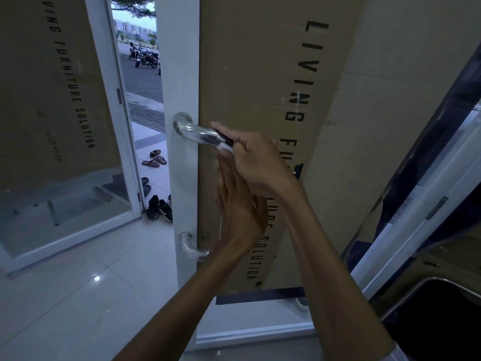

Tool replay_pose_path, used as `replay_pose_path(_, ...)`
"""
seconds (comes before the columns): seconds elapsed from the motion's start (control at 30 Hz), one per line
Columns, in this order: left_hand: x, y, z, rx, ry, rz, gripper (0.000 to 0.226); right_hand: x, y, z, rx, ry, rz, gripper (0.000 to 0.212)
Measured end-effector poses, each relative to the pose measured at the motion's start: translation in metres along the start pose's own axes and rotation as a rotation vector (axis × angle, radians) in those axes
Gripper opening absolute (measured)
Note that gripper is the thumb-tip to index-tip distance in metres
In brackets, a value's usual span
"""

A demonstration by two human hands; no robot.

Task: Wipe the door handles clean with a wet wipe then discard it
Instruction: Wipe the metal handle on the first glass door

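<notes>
The right hand is gripping the free end of the upper door handle, fingers curled round the chrome bar with a scrap of white — apparently the wet wipe — pinched against it, while the left hand is hovering just below, blurred, fingers seemingly loose and straight, though I cannot tell for certain. Judging by this, the wiping is only getting under way — the lower door handle is sitting untouched further down the white door, and discarding the wipe is left to do.
</notes>
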State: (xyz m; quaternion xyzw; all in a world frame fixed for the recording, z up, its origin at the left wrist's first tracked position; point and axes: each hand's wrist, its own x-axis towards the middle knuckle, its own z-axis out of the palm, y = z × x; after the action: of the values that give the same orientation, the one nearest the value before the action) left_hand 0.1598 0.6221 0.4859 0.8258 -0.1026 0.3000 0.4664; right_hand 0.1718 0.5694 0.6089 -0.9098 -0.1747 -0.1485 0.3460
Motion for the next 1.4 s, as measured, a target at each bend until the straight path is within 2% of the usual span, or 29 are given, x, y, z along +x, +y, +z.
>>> replay_pose_path(0.07,-0.012,-0.010,-0.003,0.072,-0.042,0.068,0.086,0.001,0.000,0.002,0.028,-0.003,0.013,0.059)
replay_pose_path(0.17,-0.020,-0.008,-0.009,0.090,-0.039,0.080,0.093,0.002,0.000,0.003,0.031,0.004,0.015,0.061)
replay_pose_path(0.3,-0.006,-0.004,-0.012,0.080,-0.008,0.122,0.087,0.002,0.002,0.002,0.002,0.016,-0.001,0.054)
replay_pose_path(0.43,0.012,0.005,-0.018,0.022,0.047,0.052,0.084,0.003,0.001,0.000,-0.045,0.019,-0.029,0.059)
replay_pose_path(0.5,0.020,0.008,-0.021,-0.038,0.099,-0.013,0.087,0.002,0.001,-0.001,-0.051,0.019,-0.026,0.061)
replay_pose_path(0.63,0.030,0.009,-0.032,-0.162,0.206,-0.022,0.100,0.002,0.001,0.001,-0.043,0.013,-0.036,0.061)
replay_pose_path(0.87,0.033,0.009,-0.040,-0.045,0.201,0.088,0.106,0.005,0.004,0.005,-0.026,0.034,-0.050,0.063)
replay_pose_path(1.07,0.019,0.009,-0.024,-0.099,0.215,0.097,0.096,0.004,0.004,0.003,-0.040,0.031,-0.056,0.061)
replay_pose_path(1.27,0.024,0.030,-0.035,-0.541,0.176,-0.018,0.090,0.004,0.000,0.001,-0.042,0.021,-0.048,0.061)
replay_pose_path(1.33,0.028,0.029,-0.041,-0.603,0.214,-0.123,0.078,0.004,0.000,-0.001,-0.052,0.015,-0.048,0.060)
replay_pose_path(1.4,0.036,0.026,-0.052,-0.641,0.289,-0.224,0.054,0.003,0.000,-0.001,-0.045,0.014,-0.046,0.060)
